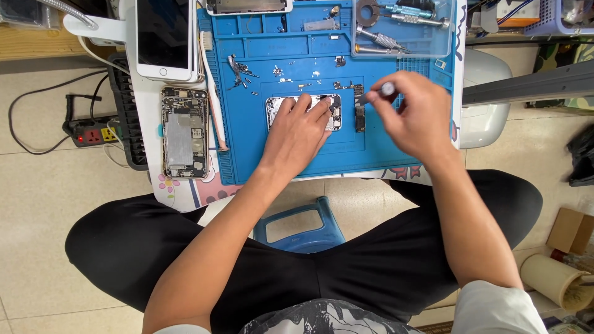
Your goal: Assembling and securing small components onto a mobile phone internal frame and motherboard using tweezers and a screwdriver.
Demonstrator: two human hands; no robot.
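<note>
Under the left hand (297, 133) lies the opened phone (335, 112).

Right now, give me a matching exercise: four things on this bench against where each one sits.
1. left hand
2. right hand
3. white phone
4. clear tool tray

a. far right corner of the blue mat
b. pinching a slim tool
c. pressed on the opened phone on the mat
d. face up, left of the mat

Pairs: 1-c, 2-b, 3-d, 4-a
</note>
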